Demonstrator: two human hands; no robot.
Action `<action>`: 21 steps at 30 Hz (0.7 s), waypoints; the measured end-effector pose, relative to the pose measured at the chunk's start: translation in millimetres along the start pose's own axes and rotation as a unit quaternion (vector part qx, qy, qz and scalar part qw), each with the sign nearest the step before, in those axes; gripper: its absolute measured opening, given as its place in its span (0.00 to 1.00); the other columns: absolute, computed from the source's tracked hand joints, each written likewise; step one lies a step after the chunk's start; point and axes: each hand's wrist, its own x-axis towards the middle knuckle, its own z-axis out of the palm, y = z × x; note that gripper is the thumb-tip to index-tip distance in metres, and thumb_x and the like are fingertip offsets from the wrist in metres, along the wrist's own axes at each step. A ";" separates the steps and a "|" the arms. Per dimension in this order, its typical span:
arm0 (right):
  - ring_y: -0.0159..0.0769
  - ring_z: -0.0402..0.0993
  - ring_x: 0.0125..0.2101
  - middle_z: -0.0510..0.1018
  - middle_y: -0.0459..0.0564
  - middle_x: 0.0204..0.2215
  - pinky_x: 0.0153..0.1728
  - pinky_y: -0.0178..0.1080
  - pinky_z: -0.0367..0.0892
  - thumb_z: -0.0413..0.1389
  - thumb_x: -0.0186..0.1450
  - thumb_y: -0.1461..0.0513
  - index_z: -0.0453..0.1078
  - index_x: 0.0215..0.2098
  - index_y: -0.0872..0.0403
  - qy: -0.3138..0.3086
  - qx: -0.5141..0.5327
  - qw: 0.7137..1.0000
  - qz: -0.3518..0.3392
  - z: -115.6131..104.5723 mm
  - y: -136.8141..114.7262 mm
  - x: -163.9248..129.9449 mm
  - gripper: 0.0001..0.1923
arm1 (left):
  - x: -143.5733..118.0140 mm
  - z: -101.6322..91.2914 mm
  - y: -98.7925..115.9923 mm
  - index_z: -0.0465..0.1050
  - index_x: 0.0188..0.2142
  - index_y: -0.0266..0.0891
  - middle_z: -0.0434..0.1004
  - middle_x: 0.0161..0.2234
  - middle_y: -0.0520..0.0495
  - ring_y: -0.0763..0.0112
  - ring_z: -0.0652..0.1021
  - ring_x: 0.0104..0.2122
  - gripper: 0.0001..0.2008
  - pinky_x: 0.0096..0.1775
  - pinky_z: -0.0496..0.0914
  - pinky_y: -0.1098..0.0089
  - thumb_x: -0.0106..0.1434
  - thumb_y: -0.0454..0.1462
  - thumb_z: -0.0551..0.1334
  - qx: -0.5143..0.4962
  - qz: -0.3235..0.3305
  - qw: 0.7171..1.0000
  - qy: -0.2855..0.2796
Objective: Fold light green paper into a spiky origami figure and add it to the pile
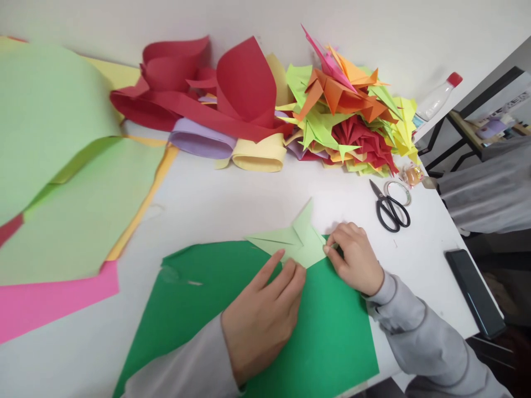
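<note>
"Where does the folded paper (310, 251) lie?"

"Between the two hands, at the far edge of the green sheet (332, 342). It is pale green, with one point rising away from the person and another reaching out to the left, over the white table (215, 204)."

"And the left hand (265, 318)?"

"Palm down above the sheet, near side of the paper. Its index finger stretches forward, a little apart from the others, which lie side by side and bent. The fingertips meet the paper's near edge. The thumb is hidden, so there is no telling whether it grips from below."

"What about the right hand (353, 258)?"

"At the paper's right end. Thumb and index finger are pinched together on the corner there, with the other fingers curled in."

"Anything close by?"

"The scissors (380, 196) lie beyond the right hand, beside the tape (408, 194). The phone (475, 293) is off to its right, near the table's edge."
</note>
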 end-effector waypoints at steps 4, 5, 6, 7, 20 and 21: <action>0.42 0.64 0.36 0.72 0.50 0.31 0.37 0.42 0.55 0.53 0.62 0.64 0.66 0.28 0.53 0.000 -0.002 1.000 0.002 0.6 0.4 0.1 0.04 | 0.3 -1.5 0.2 0.78 0.35 0.31 0.76 0.43 0.36 0.55 0.73 0.47 0.13 0.58 0.60 0.48 0.63 0.31 0.54 -0.010 -0.005 1.000 0.007; 0.42 0.64 0.36 0.72 0.50 0.31 0.37 0.42 0.55 0.53 0.62 0.64 0.66 0.29 0.53 0.000 -0.003 1.000 0.002 0.7 0.4 0.1 0.04 | 0.4 -2.0 -0.1 0.78 0.35 0.31 0.76 0.43 0.36 0.55 0.73 0.47 0.14 0.58 0.60 0.49 0.64 0.31 0.53 -0.017 -0.013 1.000 0.011; 0.42 0.64 0.36 0.72 0.50 0.31 0.36 0.42 0.55 0.53 0.62 0.64 0.66 0.28 0.53 0.001 -0.004 1.000 0.002 0.7 0.3 0.0 0.04 | 0.6 -2.4 -0.6 0.78 0.36 0.31 0.77 0.43 0.37 0.56 0.73 0.47 0.14 0.58 0.61 0.49 0.64 0.31 0.53 -0.025 -0.021 0.999 0.014; 0.42 0.64 0.36 0.72 0.50 0.31 0.36 0.42 0.55 0.53 0.62 0.64 0.66 0.28 0.53 0.001 -0.005 1.000 0.002 0.6 0.2 0.0 0.04 | 0.9 -2.7 -1.4 0.78 0.37 0.31 0.77 0.42 0.37 0.56 0.73 0.46 0.14 0.58 0.62 0.50 0.65 0.32 0.53 -0.034 -0.029 0.999 0.016; 0.41 0.64 0.36 0.72 0.50 0.31 0.36 0.42 0.55 0.53 0.62 0.64 0.67 0.29 0.54 0.002 -0.010 1.000 -0.002 1.3 0.5 0.6 0.04 | -0.5 -6.7 -16.5 0.76 0.43 0.30 0.79 0.41 0.38 0.61 0.76 0.45 0.15 0.55 0.65 0.55 0.62 0.28 0.52 -0.173 -0.051 0.981 0.065; 0.41 0.64 0.36 0.72 0.50 0.31 0.36 0.41 0.54 0.53 0.62 0.64 0.67 0.29 0.54 0.002 -0.012 1.000 -0.002 1.5 0.6 0.5 0.04 | -0.4 -5.8 -16.6 0.76 0.43 0.31 0.80 0.41 0.38 0.61 0.76 0.45 0.15 0.55 0.65 0.55 0.62 0.28 0.52 -0.173 -0.051 0.981 0.073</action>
